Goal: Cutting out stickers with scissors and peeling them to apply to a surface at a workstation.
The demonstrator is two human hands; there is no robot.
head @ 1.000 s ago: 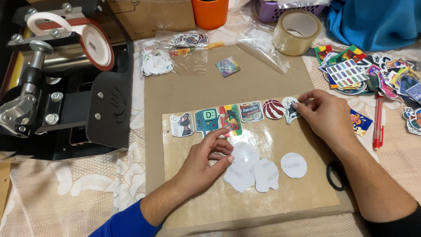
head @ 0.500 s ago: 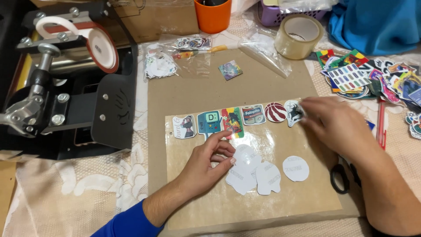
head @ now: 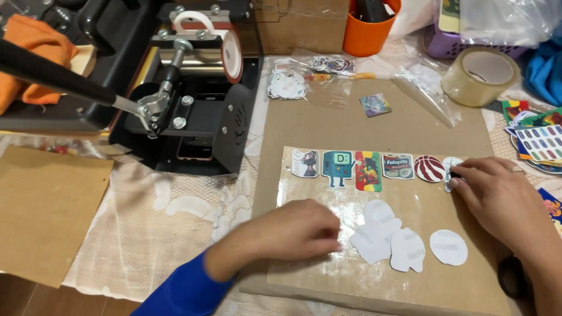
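A row of several colourful stickers (head: 368, 171) lies along the top edge of a clear film sheet (head: 316, 199) on a brown cardboard board (head: 410, 123). My right hand (head: 503, 199) pinches the rightmost sticker (head: 448, 165) at the end of the row with its fingertips. My left hand (head: 293, 237), in a blue sleeve, rests on the film below the row with its fingers curled and nothing in them. Several white backing papers (head: 408, 250) lie face down on the film just right of the left hand.
A black heat press (head: 193, 117) with a long handle stands at the back left. Behind the board are a tape roll (head: 480, 76), an orange cup (head: 369, 29), bagged stickers (head: 287, 82) and a loose sticker (head: 375, 104). More stickers (head: 541, 140) pile at right; scissors (head: 510, 275) lie under my right forearm.
My left hand has slid down and left from the red-green sticker onto the film, fingers curling in. My right hand stays at the rightmost sticker. The view has shifted left.
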